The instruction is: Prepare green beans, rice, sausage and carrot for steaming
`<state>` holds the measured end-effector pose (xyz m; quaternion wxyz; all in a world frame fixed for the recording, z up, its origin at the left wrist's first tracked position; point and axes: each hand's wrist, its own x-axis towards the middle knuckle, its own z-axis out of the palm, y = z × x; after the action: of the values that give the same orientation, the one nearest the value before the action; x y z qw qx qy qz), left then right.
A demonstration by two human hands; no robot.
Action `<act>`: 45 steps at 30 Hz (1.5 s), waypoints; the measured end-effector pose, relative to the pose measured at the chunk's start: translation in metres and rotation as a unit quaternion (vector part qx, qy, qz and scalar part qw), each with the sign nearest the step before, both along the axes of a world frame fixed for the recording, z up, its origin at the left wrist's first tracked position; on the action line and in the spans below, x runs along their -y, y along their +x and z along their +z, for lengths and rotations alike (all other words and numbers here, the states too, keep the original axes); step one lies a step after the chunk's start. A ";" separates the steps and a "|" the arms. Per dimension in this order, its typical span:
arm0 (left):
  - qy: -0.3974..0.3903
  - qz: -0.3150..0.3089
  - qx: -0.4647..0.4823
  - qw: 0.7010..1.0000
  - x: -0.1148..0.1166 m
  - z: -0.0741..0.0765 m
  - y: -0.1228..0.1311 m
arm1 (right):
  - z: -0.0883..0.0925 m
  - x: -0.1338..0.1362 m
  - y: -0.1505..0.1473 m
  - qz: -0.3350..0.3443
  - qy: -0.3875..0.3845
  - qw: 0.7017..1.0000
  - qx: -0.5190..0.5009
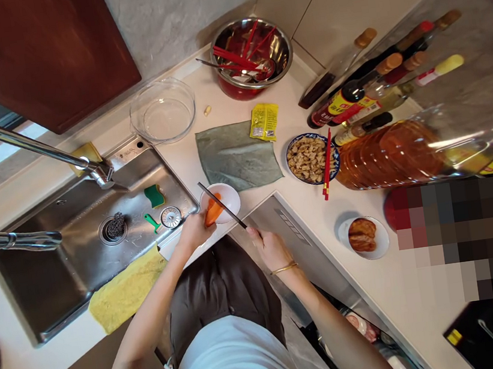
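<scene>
My left hand grips a piece of carrot, its fingers wrapped round the lower end, over a small white bowl at the counter's front edge. In my right hand is a knife, held by the handle, its narrow dark blade slanting up and left across the carrot. Whether the edge has cut into the carrot, I cannot tell. Just behind the bowl lies a grey-green sheet with a yellow packet on its corner.
Left is a steel sink with a tap, a green sponge and a yellow cloth. Behind stand a glass dish and a steel bowl. Rightward are a bowl of chopped meat, red chopsticks, bottles and an open drawer.
</scene>
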<state>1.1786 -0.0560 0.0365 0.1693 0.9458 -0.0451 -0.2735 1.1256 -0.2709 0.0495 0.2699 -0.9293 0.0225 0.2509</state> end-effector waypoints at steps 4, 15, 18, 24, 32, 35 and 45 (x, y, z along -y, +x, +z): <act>0.032 0.024 0.043 0.998 -0.001 0.000 0.000 | -0.003 -0.003 0.001 -0.013 -0.005 1.000 0.006; -0.146 0.102 0.021 0.984 0.006 0.004 -0.008 | -0.021 -0.006 0.007 -0.040 0.027 0.999 0.000; -0.146 0.091 0.022 0.985 0.000 0.005 -0.012 | -0.020 -0.004 0.008 -0.046 0.039 0.998 0.019; -0.117 0.074 0.019 0.990 -0.011 0.005 -0.009 | -0.004 0.002 0.007 -0.040 0.046 0.997 0.036; -0.025 0.067 0.031 0.997 -0.002 -0.001 0.000 | 0.007 0.006 -0.001 -0.008 0.033 0.999 0.018; -0.015 0.063 0.038 0.997 0.000 -0.002 0.000 | 0.006 0.007 -0.002 -0.013 0.028 0.999 0.011; 0.034 0.009 0.033 0.999 0.006 -0.003 0.004 | 0.002 0.007 0.006 -0.024 0.028 0.999 0.007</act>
<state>1.1824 -0.0620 0.0331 0.1381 0.9599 -0.0324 -0.2417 1.1312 -0.2777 0.0514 0.3022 -0.9222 0.0358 0.2385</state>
